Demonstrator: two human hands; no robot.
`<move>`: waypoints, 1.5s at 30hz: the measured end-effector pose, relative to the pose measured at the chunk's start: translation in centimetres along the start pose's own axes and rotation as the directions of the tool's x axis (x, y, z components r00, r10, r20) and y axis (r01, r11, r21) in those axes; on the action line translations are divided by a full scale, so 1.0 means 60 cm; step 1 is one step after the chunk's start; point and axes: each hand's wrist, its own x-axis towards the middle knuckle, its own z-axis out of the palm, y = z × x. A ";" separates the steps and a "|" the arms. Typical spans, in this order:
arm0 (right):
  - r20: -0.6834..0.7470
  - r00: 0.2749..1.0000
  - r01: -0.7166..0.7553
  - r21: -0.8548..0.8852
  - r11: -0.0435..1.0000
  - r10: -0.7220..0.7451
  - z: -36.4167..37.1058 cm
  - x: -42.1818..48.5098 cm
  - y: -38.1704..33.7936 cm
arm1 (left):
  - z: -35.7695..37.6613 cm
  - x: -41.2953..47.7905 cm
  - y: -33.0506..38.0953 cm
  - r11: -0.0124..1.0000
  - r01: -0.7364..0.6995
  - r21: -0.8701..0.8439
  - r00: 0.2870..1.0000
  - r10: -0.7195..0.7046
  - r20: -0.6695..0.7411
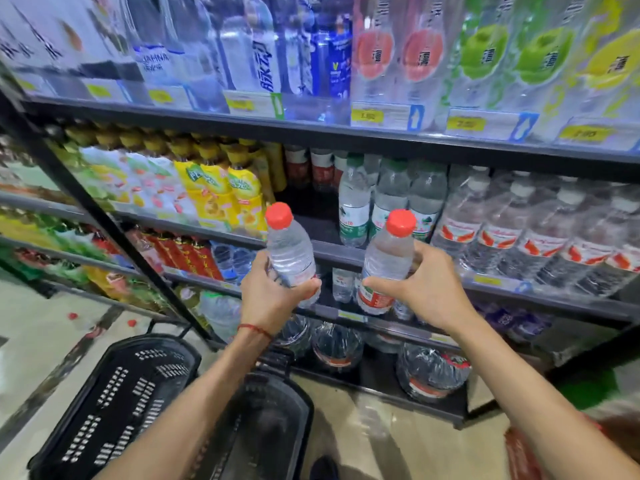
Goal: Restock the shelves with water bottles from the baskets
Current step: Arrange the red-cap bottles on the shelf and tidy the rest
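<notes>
My left hand (268,296) grips a clear water bottle (289,249) with a red cap, held upright in front of the shelves. My right hand (424,289) grips a second red-capped water bottle (388,261) with a red and green label, tilted slightly left. Both bottles are level with the middle shelf (332,252), just in front of a dark gap (308,202) between yellow drink bottles and green-label water bottles. Two black baskets (114,403) (266,424) stand on the floor below my arms; their contents are not visible.
Green-label water bottles (355,202) and several red-label water bottles (519,230) fill the middle shelf to the right. Yellow juice bottles (221,188) stand to the left. Large water jugs (429,372) sit on the bottom shelf. The top shelf holds tall clear bottles.
</notes>
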 end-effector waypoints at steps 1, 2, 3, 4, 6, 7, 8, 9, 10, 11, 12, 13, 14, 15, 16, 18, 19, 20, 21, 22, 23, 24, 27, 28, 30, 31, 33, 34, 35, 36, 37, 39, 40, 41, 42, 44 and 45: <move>-0.009 1.000 -0.006 -0.001 1.000 0.006 0.010 0.010 -0.001 | -0.007 0.019 -0.003 1.000 0.005 -0.025 1.000 -0.005 0.004; -0.018 1.000 -0.008 -0.004 1.000 0.008 0.020 0.021 -0.001 | -0.014 0.040 -0.009 0.999 0.001 -0.037 1.000 -0.001 0.005; -0.028 1.000 -0.009 -0.011 1.000 0.009 0.029 0.032 -0.002 | -0.020 0.058 -0.014 0.999 -0.010 -0.045 1.000 0.010 0.007; -0.036 0.999 -0.011 -0.017 1.000 0.011 0.036 0.042 -0.003 | -0.024 0.075 -0.021 0.999 -0.034 -0.040 0.999 0.034 0.002; -0.047 0.999 -0.008 -0.021 1.000 0.007 0.051 0.059 -0.007 | -0.030 0.102 -0.035 0.994 -0.110 0.012 0.994 0.110 -0.013; -0.048 0.999 -0.003 -0.022 1.000 0.002 0.056 0.065 -0.009 | -0.033 0.113 -0.041 0.985 -0.162 0.062 0.986 0.163 -0.014; -0.048 0.999 0.000 -0.021 1.000 -0.001 0.061 0.072 -0.011 | -0.034 0.125 -0.045 0.967 -0.226 0.115 0.973 0.229 -0.007; -0.048 0.999 0.003 -0.017 1.000 -0.004 0.064 0.078 -0.012 | -0.035 0.138 -0.049 0.942 -0.295 0.158 0.955 0.298 0.004; -0.048 0.999 0.005 -0.013 1.000 -0.006 0.067 0.085 -0.014 | -0.036 0.150 -0.053 0.915 -0.356 0.193 0.933 0.361 0.008; -0.049 0.999 0.011 -0.015 1.000 -0.012 0.068 0.091 -0.016 | -0.036 0.163 -0.056 0.887 -0.406 0.222 0.910 0.415 0.004; -0.052 0.998 0.017 -0.019 1.000 -0.018 0.070 0.097 -0.017 | -0.034 0.174 -0.058 0.866 -0.436 0.245 0.892 0.452 -0.008; -0.054 0.998 0.027 -0.024 0.999 -0.028 0.070 0.103 -0.018 | -0.032 0.187 -0.063 0.856 -0.452 0.253 0.881 0.472 -0.024; -0.060 0.997 0.037 -0.025 0.999 -0.039 0.071 0.108 -0.018 | -0.028 0.200 -0.064 0.855 -0.454 0.250 0.878 0.477 -0.034; -0.066 0.997 0.046 -0.021 0.999 -0.047 0.072 0.112 -0.017 | -0.024 0.211 -0.067 0.856 -0.455 0.244 0.878 0.477 -0.038; -0.071 0.996 0.053 -0.014 0.999 -0.053 0.073 0.116 -0.017 | -0.018 0.221 -0.065 0.857 -0.457 0.240 0.877 0.478 -0.037; -0.075 0.996 0.057 0.003 0.998 -0.056 0.075 0.123 -0.012 | -0.005 0.242 -0.063 0.868 -0.439 0.231 0.889 0.458 -0.032; -0.076 0.996 0.056 0.008 0.998 -0.055 0.075 0.126 -0.009 | 0.001 0.250 -0.061 0.869 -0.441 0.225 0.887 0.460 -0.035; -0.078 0.995 0.058 0.010 0.998 -0.057 0.077 0.129 -0.005 | 0.008 0.256 -0.059 0.866 -0.455 0.208 0.880 0.473 -0.040; -0.083 0.994 0.067 0.015 0.998 -0.066 0.078 0.132 -0.001 | 0.014 0.263 -0.057 0.859 -0.477 0.186 0.869 0.493 -0.044; -0.089 0.993 0.078 0.021 0.997 -0.076 0.081 0.134 0.002 | 0.021 0.271 -0.057 0.849 -0.501 0.169 0.856 0.515 -0.050; -0.096 0.992 0.090 0.026 0.996 -0.087 0.083 0.136 0.007 | 0.029 0.280 -0.058 0.840 -0.519 0.160 0.844 0.532 -0.058; -0.105 0.990 0.101 0.031 0.994 -0.097 0.085 0.137 0.013 | 0.037 0.290 -0.058 0.835 -0.527 0.156 0.838 0.541 -0.065; -0.144 0.982 0.135 0.068 0.989 -0.124 0.089 0.138 0.029 | 0.058 0.329 -0.068 0.844 -0.494 0.209 0.851 0.518 -0.083; -0.153 0.979 0.150 0.079 0.986 -0.137 0.090 0.138 0.033 | 0.064 0.344 -0.074 0.853 -0.463 0.241 0.864 0.495 -0.096; -0.169 0.973 0.175 0.081 0.981 -0.159 0.091 0.139 0.040 | 0.074 0.373 -0.089 0.877 -0.374 0.302 0.896 0.425 -0.126; -0.181 0.969 0.187 0.072 0.980 -0.171 0.092 0.139 0.042 | 0.079 0.385 -0.094 0.889 -0.328 0.320 0.912 0.386 -0.139; -0.205 0.960 0.207 0.057 0.977 -0.192 0.094 0.141 0.047 | 0.089 0.407 -0.101 0.913 -0.248 0.324 0.942 0.305 -0.139; -0.215 0.957 0.212 0.058 0.976 -0.195 0.095 0.143 0.047 | 0.095 0.418 -0.104 0.923 -0.216 0.318 0.952 0.272 -0.144; -0.222 0.955 0.217 0.061 0.974 -0.199 0.095 0.145 0.047 | 0.099 0.429 -0.104 0.933 -0.201 0.299 0.955 0.255 -0.154; -0.228 0.952 0.224 0.058 0.973 -0.206 0.095 0.148 0.048 | 0.102 0.438 -0.106 0.945 -0.187 0.268 0.958 0.236 -0.165; -0.231 0.949 0.230 0.052 0.972 -0.213 0.095 0.151 0.049 | 0.104 0.446 -0.106 0.955 -0.182 0.236 0.959 0.226 -0.171; -0.226 0.949 0.235 0.039 0.971 -0.221 0.096 0.156 0.049 | 0.106 0.455 -0.108 0.962 -0.207 0.180 0.957 0.237 -0.165; -0.223 0.948 0.242 0.032 0.970 -0.229 0.097 0.157 0.050 | 0.107 0.458 -0.107 0.961 -0.225 0.161 0.954 0.251 -0.164; -0.218 0.946 0.251 0.023 0.968 -0.241 0.098 0.157 0.050 | 0.109 0.461 -0.105 0.960 -0.242 0.142 0.950 0.264 -0.165; -0.209 0.945 0.260 0.013 0.966 -0.252 0.099 0.158 0.049 | 0.112 0.465 -0.103 0.963 -0.245 0.116 0.952 0.261 -0.162; -0.186 0.946 0.269 -0.018 0.963 -0.268 0.101 0.157 0.045 | 0.121 0.471 -0.096 0.973 -0.222 0.066 0.962 0.230 -0.145; -0.175 0.946 0.274 -0.029 0.961 -0.275 0.101 0.156 0.044 | 0.124 0.474 -0.093 0.979 -0.195 0.064 0.969 0.202 -0.140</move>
